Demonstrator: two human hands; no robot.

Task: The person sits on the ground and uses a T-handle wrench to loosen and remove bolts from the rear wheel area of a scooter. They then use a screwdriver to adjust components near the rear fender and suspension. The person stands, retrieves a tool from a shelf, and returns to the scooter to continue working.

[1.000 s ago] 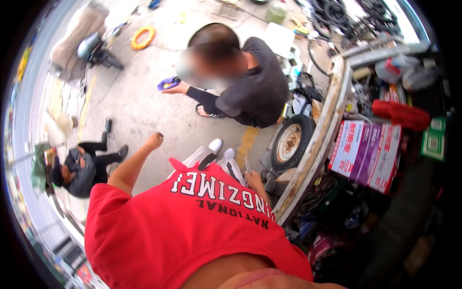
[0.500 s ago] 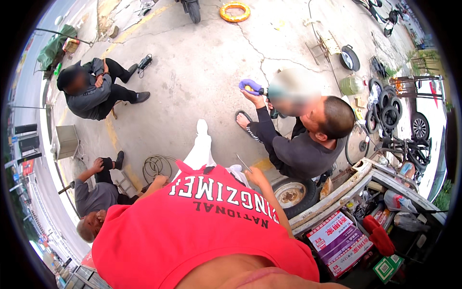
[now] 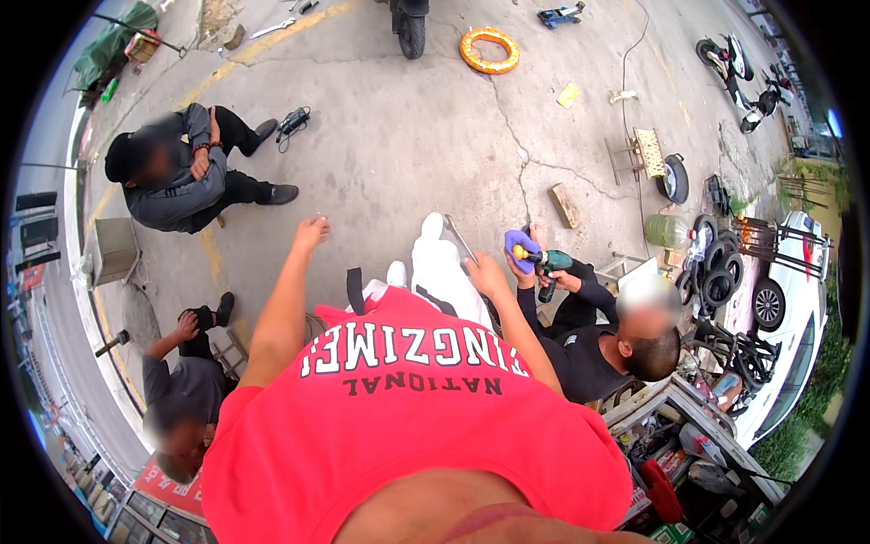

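My right hand (image 3: pixel 490 276), low in front of my right thigh, is closed around a long, slim metal tool (image 3: pixel 460 238) that points forward and left. Its exact kind is too small to make out. My left hand (image 3: pixel 311 234) is stretched forward over the pavement with its fingers drawn together. Something small and pale may be at the fingertips, but I cannot make it out. To my right, a seated co-worker holds a green and black cordless drill (image 3: pixel 549 262). A yellow, rounded piece is at its front, next to a purple glove or cloth (image 3: pixel 519 243).
A wooden block (image 3: pixel 564 207) lies ahead right, near a small woven-seat stool (image 3: pixel 650 152) and a black basin (image 3: pixel 672 178). Farther off are an orange tyre (image 3: pixel 490 51) and a vehicle wheel (image 3: pixel 412 38). Two people sit at left. A tool-filled cart (image 3: pixel 669 396) stands close right.
My view has shifted forward. My left arm has swung out ahead, away from my side. The co-worker has brought the drill to the purple item.
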